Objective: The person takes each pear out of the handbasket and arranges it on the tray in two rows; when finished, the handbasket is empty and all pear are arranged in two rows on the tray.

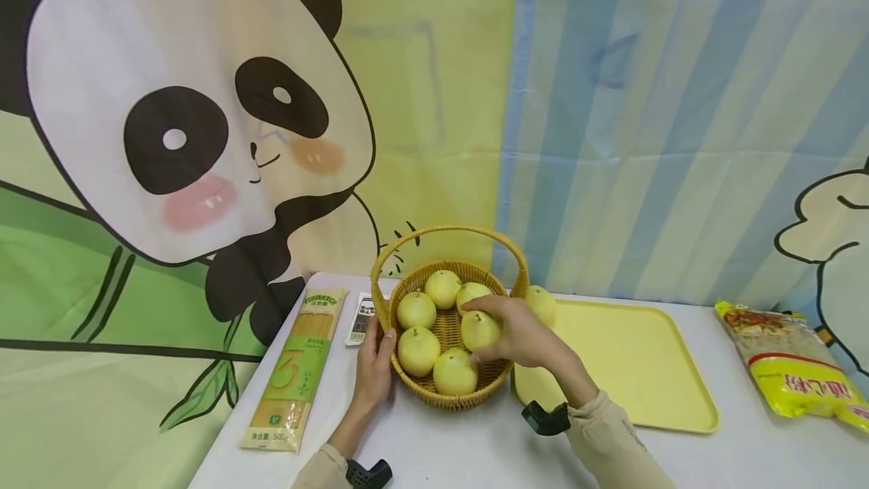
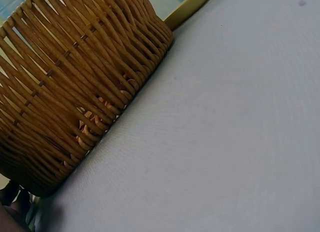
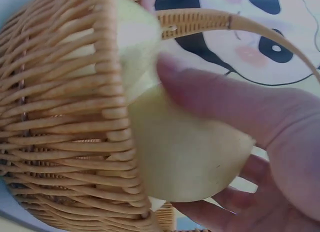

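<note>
A wicker basket (image 1: 444, 401) with a tall arched handle holds several pale yellow pears (image 1: 419, 352). My left hand (image 1: 373, 368) holds the basket at its left side, thumb by the rim; most of its fingers are hidden, and only a bit shows at the corner of the left wrist view. My right hand (image 1: 523, 330) grips a pear (image 3: 190, 147) at the basket's right side, thumb on one side and fingers round the other. In the right wrist view that pear is at the rim, against another pear (image 3: 135, 42). One more pear (image 1: 541, 305) sits just right of the basket.
A yellow tray (image 1: 631, 368) lies right of the basket. Further right is a yellow bag of food (image 1: 797, 368). Left of the basket lie a pack of noodles (image 1: 292, 376) and a small black-and-white packet (image 1: 360, 319). A printed curtain (image 1: 434, 96) hangs behind the white table (image 1: 441, 451).
</note>
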`<state>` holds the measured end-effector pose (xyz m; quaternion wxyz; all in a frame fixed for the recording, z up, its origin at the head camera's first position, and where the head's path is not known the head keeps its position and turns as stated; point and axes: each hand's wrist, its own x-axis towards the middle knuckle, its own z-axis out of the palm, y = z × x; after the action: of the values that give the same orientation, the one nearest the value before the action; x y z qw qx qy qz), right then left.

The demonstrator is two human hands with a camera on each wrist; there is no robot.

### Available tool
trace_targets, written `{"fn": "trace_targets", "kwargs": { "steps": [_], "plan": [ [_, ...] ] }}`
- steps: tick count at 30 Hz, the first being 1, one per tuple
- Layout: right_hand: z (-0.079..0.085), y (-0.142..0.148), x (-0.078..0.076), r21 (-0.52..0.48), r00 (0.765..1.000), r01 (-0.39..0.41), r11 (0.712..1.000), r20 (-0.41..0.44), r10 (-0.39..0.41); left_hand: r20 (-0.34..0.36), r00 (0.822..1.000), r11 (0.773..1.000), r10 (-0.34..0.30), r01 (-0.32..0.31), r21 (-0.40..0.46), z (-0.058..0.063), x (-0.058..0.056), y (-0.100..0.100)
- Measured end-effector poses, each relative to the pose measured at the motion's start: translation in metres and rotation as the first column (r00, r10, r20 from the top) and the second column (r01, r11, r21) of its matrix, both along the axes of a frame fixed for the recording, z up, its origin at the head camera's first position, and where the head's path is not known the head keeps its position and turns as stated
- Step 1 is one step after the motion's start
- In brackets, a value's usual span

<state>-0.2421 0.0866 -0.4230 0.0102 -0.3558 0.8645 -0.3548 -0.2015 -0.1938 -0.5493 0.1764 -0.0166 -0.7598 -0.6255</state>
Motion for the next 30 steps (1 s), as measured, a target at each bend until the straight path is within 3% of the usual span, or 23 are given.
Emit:
{"fn": "trace_targets", "kwargs": {
  "steps": [6, 12, 20, 30],
  "plan": [
    [0.002, 0.013, 0.009, -0.198, 0.997, 0.024, 0.980, 0.077, -0.008, 0.002, 1.000, 1.000, 0.003, -0.003, -0.004, 0.001, 0.001, 0.000],
    [0.004, 0.027, 0.019, -0.356, 0.992, 0.078, 0.931, 0.118, -0.038, -0.010, 1.000, 1.000, -0.001, 0.001, -0.002, 0.002, 0.001, 0.001],
    [0.009, 0.050, 0.018, -0.411, 0.990, 0.130, 0.902, 0.099, -0.098, -0.002, 1.000, 1.000, 0.001, -0.001, 0.009, 0.001, 0.001, 0.001],
    [0.014, 0.096, 0.008, -0.488, 0.994, 0.108, 0.866, 0.056, -0.093, -0.004, 1.000, 1.000, 0.006, -0.006, 0.004, 0.003, 0.002, 0.002]
  ]
}}
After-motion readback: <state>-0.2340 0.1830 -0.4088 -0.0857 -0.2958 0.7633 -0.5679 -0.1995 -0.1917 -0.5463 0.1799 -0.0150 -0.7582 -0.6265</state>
